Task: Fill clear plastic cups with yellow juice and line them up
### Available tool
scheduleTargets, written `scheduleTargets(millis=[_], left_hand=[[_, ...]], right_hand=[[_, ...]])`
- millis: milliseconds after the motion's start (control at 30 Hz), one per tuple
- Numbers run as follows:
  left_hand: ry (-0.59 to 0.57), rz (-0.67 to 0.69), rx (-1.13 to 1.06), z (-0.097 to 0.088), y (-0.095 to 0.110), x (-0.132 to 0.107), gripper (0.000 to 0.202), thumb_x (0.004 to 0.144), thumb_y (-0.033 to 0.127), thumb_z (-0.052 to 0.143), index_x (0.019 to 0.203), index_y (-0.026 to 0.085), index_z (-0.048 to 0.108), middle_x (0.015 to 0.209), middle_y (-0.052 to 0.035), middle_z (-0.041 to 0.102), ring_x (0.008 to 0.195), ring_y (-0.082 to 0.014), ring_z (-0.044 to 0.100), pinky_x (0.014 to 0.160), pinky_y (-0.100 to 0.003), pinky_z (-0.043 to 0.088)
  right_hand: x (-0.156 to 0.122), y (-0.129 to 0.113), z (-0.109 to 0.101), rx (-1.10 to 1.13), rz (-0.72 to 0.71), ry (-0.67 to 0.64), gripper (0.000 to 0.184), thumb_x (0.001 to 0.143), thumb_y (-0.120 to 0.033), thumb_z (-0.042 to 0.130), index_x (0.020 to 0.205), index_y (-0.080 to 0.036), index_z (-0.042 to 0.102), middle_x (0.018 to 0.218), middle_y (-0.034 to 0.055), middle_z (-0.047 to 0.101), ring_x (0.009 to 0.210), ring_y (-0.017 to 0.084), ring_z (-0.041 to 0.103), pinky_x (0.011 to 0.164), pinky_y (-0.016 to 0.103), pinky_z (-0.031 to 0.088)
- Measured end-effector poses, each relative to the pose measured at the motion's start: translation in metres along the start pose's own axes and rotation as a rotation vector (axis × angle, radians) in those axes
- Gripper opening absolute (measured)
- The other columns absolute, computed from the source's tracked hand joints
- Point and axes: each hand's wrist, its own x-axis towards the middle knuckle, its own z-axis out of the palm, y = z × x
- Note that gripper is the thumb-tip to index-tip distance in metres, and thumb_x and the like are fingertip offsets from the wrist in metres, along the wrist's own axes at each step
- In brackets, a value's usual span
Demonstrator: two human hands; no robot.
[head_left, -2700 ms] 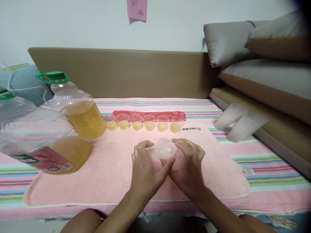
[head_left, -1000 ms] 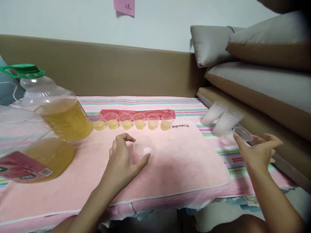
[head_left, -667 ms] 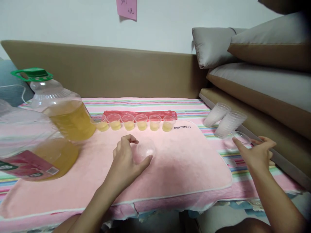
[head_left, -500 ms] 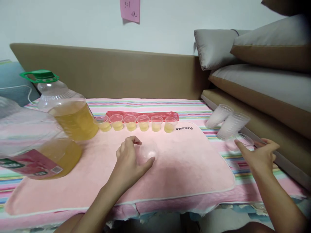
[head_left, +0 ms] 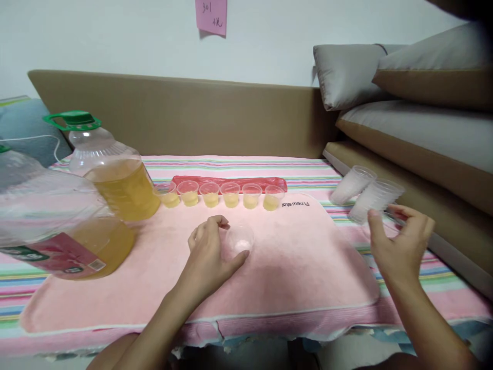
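Note:
My left hand curls around the left side of a clear plastic cup on the pink mat, thumb at its near side and fingertips at its far edge. No yellow liquid shows in this cup. On the right, my right hand is open, thumb and fingers apart, beside two tilted stacks of clear cups. Partly hidden behind it lies a clear round plastic piece, perhaps a cup or lid. Several small cups with yellow liquid stand in a row across the mat's far part.
Two large bottles of yellow liquid stand on the left, the farther bottle with a green cap and handle. A red plastic wrapper lies behind the row. Grey cushions are piled at right. The pink mat covers striped cloth.
My right hand has moved slightly up and turned more upright near the cup stacks. My left hand stays at the same cup. The whole view has shifted a little.

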Motion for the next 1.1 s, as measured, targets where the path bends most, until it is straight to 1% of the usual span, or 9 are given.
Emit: scheduleTargets(millis=[100,233,333,433,533,600,667,833,1100], left_hand=[[-0.007,0.000,0.003,-0.001,0.001,0.001,0.058,0.081,0.048,0.077,0.123,0.026,0.044,0.130,-0.0104,0.062,0.128,-0.0370,0.055,0.114,-0.064,0.034],[-0.007,-0.011,-0.010,-0.001,0.002,0.001,0.060,0.082,0.052,0.078,0.125,0.025,0.046,0.133,-0.0110,0.061,0.130,-0.0372,0.054,0.115,-0.063,0.035],[0.035,-0.021,-0.061,-0.001,0.002,0.000,0.054,0.089,0.057,0.070,0.125,0.025,0.047,0.134,-0.0113,0.060,0.130,-0.0357,0.054,0.114,-0.061,0.036],[0.120,-0.036,-0.156,-0.003,0.002,0.003,0.040,0.098,0.056,0.058,0.122,0.025,0.050,0.131,-0.0096,0.061,0.126,-0.0312,0.056,0.111,-0.054,0.040],[0.174,-0.013,-0.162,-0.008,0.000,0.007,0.029,0.106,0.051,0.045,0.103,0.024,0.056,0.110,-0.0065,0.063,0.111,-0.0271,0.058,0.100,-0.046,0.044],[0.180,0.008,-0.121,-0.010,-0.003,0.009,0.035,0.108,0.048,0.038,0.089,0.024,0.053,0.095,-0.0054,0.060,0.100,-0.0264,0.057,0.092,-0.044,0.045],[0.170,0.019,-0.088,-0.012,-0.006,0.010,0.037,0.109,0.044,0.033,0.083,0.024,0.051,0.090,-0.0054,0.058,0.096,-0.0267,0.056,0.089,-0.044,0.044],[0.130,0.009,-0.008,-0.010,-0.012,0.008,0.021,0.104,0.033,0.042,0.105,0.023,0.060,0.110,-0.0083,0.067,0.111,-0.0304,0.058,0.098,-0.050,0.042],[0.027,-0.001,0.098,-0.009,-0.011,0.009,0.022,0.103,0.033,0.051,0.090,0.024,0.067,0.098,-0.0063,0.071,0.100,-0.0315,0.061,0.091,-0.048,0.042]], right_hand=[[-0.012,-0.029,0.011,0.120,-0.063,-0.114,0.044,0.088,-0.054,0.072,0.116,-0.020,0.063,0.121,0.0197,0.061,0.117,0.036,0.059,0.088,0.049,0.055],[-0.029,-0.059,0.026,0.270,-0.154,-0.236,0.035,0.098,-0.048,0.068,0.119,-0.020,0.064,0.123,0.0145,0.062,0.110,0.031,0.062,0.087,0.048,0.056],[-0.044,-0.081,0.032,0.408,-0.190,-0.371,0.031,0.101,-0.043,0.069,0.122,-0.022,0.063,0.122,0.0114,0.063,0.109,0.029,0.063,0.088,0.046,0.056],[-0.060,-0.106,0.037,0.525,-0.198,-0.544,0.038,0.099,-0.046,0.076,0.126,-0.024,0.061,0.126,0.0096,0.064,0.116,0.030,0.062,0.092,0.046,0.055],[-0.076,-0.129,0.043,0.559,-0.192,-0.645,0.051,0.093,-0.056,0.084,0.124,-0.025,0.059,0.125,0.0082,0.064,0.116,0.031,0.061,0.094,0.048,0.054],[-0.085,-0.140,0.048,0.540,-0.201,-0.669,0.057,0.089,-0.062,0.087,0.122,-0.025,0.058,0.120,0.0081,0.064,0.113,0.032,0.060,0.094,0.049,0.053],[-0.092,-0.148,0.053,0.510,-0.214,-0.681,0.061,0.087,-0.065,0.086,0.119,-0.024,0.056,0.116,0.0081,0.064,0.108,0.032,0.060,0.091,0.050,0.053],[-0.105,-0.158,0.061,0.450,-0.200,-0.658,0.061,0.088,-0.071,0.082,0.113,-0.024,0.052,0.110,0.0072,0.062,0.101,0.033,0.059,0.086,0.050,0.051],[-0.111,-0.161,0.057,0.403,-0.200,-0.640,0.048,0.093,-0.055,0.079,0.118,-0.025,0.052,0.116,0.0079,0.065,0.107,0.034,0.061,0.090,0.052,0.049]])
